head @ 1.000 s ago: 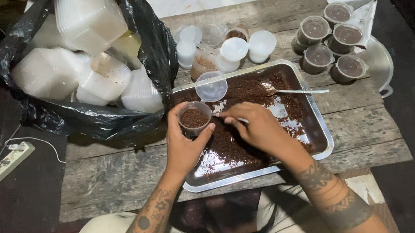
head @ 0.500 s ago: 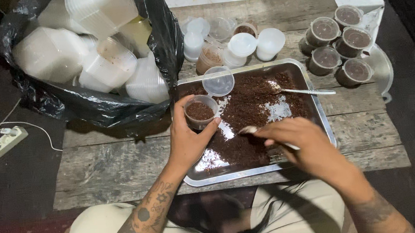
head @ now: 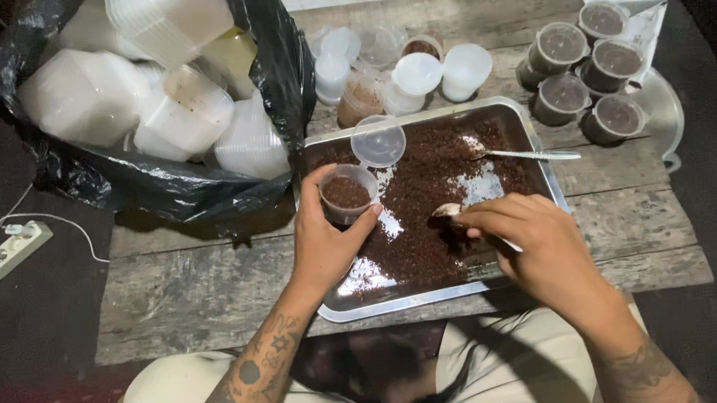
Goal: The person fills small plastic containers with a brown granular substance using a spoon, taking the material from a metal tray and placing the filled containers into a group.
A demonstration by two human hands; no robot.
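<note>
Over the metal tray point(head: 544, 178) of dark brown crumbs, both hands are at work; the left hand point(head: 328, 246) is wrapped around a small clear cup point(head: 347, 192), thumb on its right side and fingers behind, and the cup sits upright, already partly filled with brown crumbs, above the tray's left part; the right hand point(head: 532, 235) is closed around the handle of a spoon point(head: 447, 211), whose pale bowl pokes out to the left of the fingertips, low over the crumbs. To do this scooping well, I judge that the cup should stay over the tray so spills fall back in; the spoon should come up level and not overfull, then tip against the cup's rim. The cup lies to the left of the spoon and slightly farther away, near but not touching it. A loose clear lid point(head: 378, 141) rests on the crumbs just beyond the cup; a second spoon point(head: 534, 154) lies across the tray's far right. Filled, lidded cups point(head: 587, 73) stand at the far right of the wooden table point(head: 210, 264); a black bag of white containers point(head: 154, 98) fills the far left.
</note>
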